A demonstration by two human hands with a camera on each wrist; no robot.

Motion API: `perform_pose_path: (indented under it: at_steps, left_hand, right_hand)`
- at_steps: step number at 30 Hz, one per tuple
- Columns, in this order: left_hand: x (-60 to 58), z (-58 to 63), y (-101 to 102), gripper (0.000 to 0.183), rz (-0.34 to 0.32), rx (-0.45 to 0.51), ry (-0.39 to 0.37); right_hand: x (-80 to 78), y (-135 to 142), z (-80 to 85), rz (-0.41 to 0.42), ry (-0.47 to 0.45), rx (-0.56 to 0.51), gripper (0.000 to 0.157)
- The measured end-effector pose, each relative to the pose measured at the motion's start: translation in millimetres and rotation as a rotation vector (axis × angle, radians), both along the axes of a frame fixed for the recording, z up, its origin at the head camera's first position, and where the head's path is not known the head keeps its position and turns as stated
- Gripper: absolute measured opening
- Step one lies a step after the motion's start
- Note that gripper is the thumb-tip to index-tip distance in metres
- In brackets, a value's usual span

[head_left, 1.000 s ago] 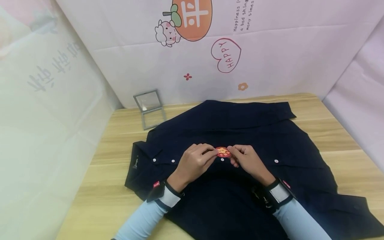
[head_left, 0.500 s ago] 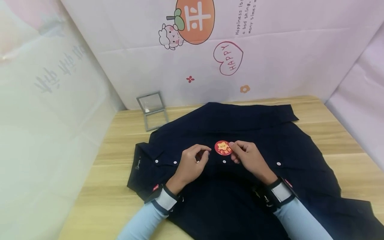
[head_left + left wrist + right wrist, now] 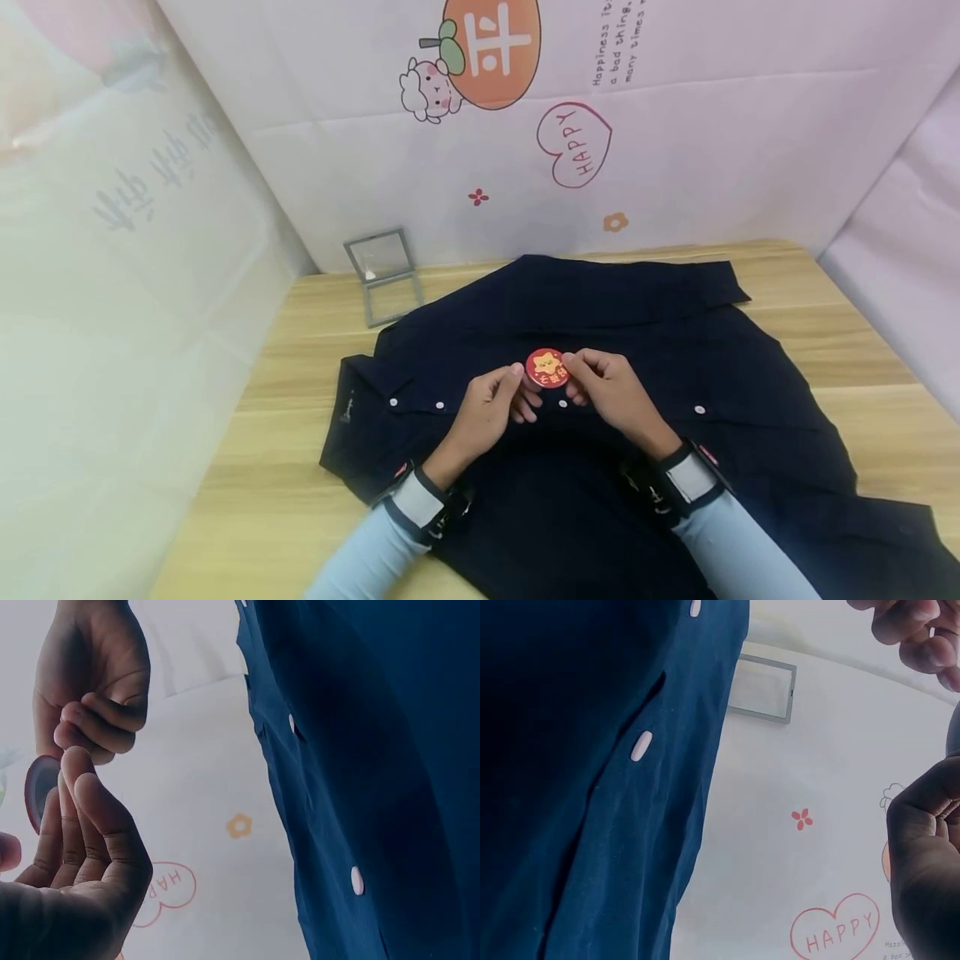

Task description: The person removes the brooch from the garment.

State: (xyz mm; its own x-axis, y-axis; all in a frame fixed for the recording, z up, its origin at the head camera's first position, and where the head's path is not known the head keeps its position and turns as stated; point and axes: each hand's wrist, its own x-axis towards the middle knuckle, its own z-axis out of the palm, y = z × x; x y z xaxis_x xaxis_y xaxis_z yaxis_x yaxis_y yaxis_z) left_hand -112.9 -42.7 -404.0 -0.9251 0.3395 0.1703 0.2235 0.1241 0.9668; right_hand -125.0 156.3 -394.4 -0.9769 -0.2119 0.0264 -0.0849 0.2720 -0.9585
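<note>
My right hand (image 3: 611, 396) pinches a round red badge (image 3: 547, 368) by its right edge, between thumb and fingers. A yellow star and lettering decorate its face. Close at the badge's left edge is my left hand (image 3: 482, 408), thumb up and fingers lower. From the left wrist, the left fingers (image 3: 101, 806) reach to the badge's dark back (image 3: 41, 787), while the thumb stays apart from it. Beneath both hands lies a dark navy shirt (image 3: 600, 312) with white buttons, spread out with its collar (image 3: 347, 408) to the left. The right wrist view shows only a sliver of the badge.
A grey square-framed folding case (image 3: 390, 277) stands open at the back left of the wooden table (image 3: 247, 442), beside the shirt. White printed cloth (image 3: 337, 183) rises behind the table and along both sides.
Both hands held the badge at first. My left hand let go, turned its palm upward and came back to the badge's left edge. The badge tilted face-up and shifted slightly left in the right hand.
</note>
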Motion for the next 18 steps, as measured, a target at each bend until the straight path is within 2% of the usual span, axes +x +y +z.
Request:
perform_pose_path:
  at_steps: [8, 18]
  left_hand:
    - [2.2, -0.4, 2.8, 0.034, 0.007, -0.019, -0.066]
    - [2.4, -1.7, 0.6, 0.034, 0.005, -0.017, -0.106]
  right_hand:
    - [0.9, -2.6, -5.3, 0.017, 0.002, -0.009, 0.038]
    - [0.6, -3.6, -8.1, 0.042, 0.017, -0.003, 0.037]
